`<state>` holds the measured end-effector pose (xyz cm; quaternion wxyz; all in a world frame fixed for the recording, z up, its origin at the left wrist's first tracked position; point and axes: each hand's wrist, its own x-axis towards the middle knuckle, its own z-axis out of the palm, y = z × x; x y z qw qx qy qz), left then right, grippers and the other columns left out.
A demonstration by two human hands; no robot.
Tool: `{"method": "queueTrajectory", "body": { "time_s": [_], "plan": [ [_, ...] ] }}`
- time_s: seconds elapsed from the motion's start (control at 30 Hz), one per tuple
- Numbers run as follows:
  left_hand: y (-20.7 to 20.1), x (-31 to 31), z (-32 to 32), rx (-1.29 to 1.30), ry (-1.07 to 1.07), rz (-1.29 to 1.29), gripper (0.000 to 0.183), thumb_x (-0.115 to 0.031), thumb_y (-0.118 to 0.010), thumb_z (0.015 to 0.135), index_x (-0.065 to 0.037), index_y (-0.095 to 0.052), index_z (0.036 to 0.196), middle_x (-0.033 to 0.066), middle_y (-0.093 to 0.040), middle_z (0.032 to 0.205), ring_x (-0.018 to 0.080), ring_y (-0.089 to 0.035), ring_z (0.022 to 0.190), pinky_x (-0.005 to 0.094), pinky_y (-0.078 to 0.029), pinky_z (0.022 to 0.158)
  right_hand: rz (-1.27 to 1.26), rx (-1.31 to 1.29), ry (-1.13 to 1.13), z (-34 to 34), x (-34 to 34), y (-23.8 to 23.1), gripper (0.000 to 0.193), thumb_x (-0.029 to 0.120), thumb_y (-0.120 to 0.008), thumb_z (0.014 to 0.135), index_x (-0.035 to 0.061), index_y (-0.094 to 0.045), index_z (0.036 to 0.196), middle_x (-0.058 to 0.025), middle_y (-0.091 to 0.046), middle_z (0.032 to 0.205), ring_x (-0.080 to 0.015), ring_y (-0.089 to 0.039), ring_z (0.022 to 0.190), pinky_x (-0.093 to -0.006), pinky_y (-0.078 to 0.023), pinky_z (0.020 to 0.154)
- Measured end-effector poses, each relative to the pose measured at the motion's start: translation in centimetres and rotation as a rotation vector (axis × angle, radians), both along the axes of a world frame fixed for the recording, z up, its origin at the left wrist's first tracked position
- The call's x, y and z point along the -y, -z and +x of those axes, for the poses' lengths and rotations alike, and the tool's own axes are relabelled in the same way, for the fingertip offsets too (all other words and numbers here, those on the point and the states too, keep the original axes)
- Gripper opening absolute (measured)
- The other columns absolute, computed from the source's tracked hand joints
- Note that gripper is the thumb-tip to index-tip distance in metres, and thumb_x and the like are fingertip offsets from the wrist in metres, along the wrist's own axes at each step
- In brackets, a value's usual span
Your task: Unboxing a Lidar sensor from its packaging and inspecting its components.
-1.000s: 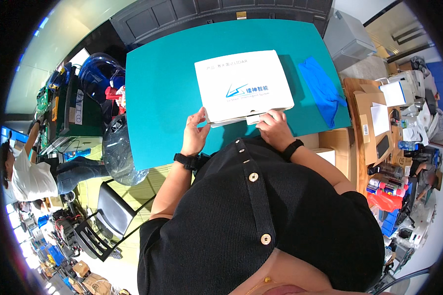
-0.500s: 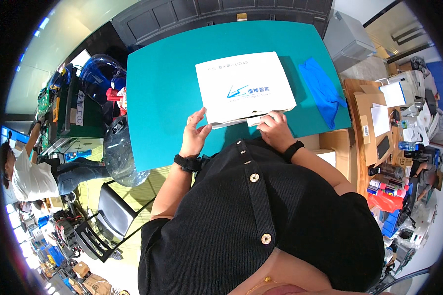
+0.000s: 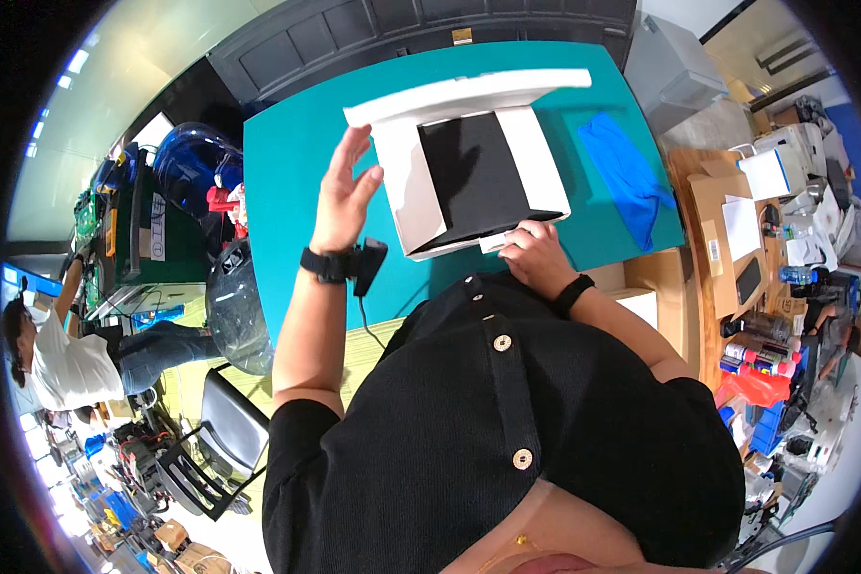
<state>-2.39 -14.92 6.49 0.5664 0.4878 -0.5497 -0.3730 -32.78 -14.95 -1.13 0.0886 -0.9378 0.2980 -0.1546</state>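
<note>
The open white cardboard box (image 3: 527,143) lies on the teal tabletop (image 3: 301,225) straight ahead of the person, its lid (image 3: 469,93) standing along the far side with its long edge running left to right, and its black insert (image 3: 478,172) lying lengthwise away from the body. The left hand (image 3: 342,196), nearer the lid, is empty and spread, thumb apart, fingertips by the lid's left corner, contact unclear; the right hand (image 3: 536,256) curls narrowly at the near edge, touching the white front tab (image 3: 491,242), whether pinching it cannot be told.
</note>
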Motion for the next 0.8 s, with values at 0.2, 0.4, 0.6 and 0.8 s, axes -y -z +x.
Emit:
{"method": "queueTrajectory", "body": {
  "time_s": [0.2,0.4,0.6,0.8],
  "plan": [
    [2.2,6.3,2.4,0.169,0.002,0.112,0.067,-0.011,-0.059,0.084,0.0,-0.021,0.138,0.0179,-0.03,0.14,0.0281,-0.028,0.13,0.0361,-0.033,0.1,0.131,0.226,-0.067,-0.6,0.9,-1.6,0.01,0.009,-0.062,0.072,0.0104,-0.056,0.08,-0.004,-0.056,0.098,-0.0259,-0.05,0.096,-0.0415,-0.039,0.08],
    [5.6,8.2,3.3,0.414,0.092,0.41,0.072,-0.026,-0.06,0.084,0.006,-0.02,0.136,0.0215,-0.032,0.137,0.0291,-0.029,0.13,0.0345,-0.028,0.103,0.037,0.284,0.156,-0.5,2.4,-3.6,0.016,0.009,-0.062,0.07,0.0098,-0.061,0.086,-0.0096,-0.054,0.1,-0.0288,-0.05,0.097,-0.041,-0.04,0.084],
    [5.2,5.6,-1.1,1.17,0.055,0.053,0.069,-0.024,-0.064,0.077,-0.001,-0.031,0.133,0.023,-0.037,0.131,0.0379,-0.03,0.126,0.0434,-0.029,0.102,-0.077,0.137,0.291,-0.3,3.6,-3.0,0.029,0.021,-0.067,0.067,0.0129,-0.064,0.094,-0.0121,-0.044,0.122,-0.0288,-0.037,0.119,-0.0505,-0.03,0.092],
    [1.9,-0.6,-5.5,1.186,0.439,0.005,0.054,-0.02,-0.061,0.078,-0.009,-0.041,0.128,0.0122,-0.043,0.128,0.033,-0.03,0.127,0.0614,-0.021,0.1,-0.105,0.124,0.352,-1.0,4.3,-3.7,0.024,0.025,-0.066,0.068,0.016,-0.063,0.09,-0.0114,-0.043,0.124,-0.0291,-0.035,0.12,-0.053,-0.027,0.093]
  ]
}}
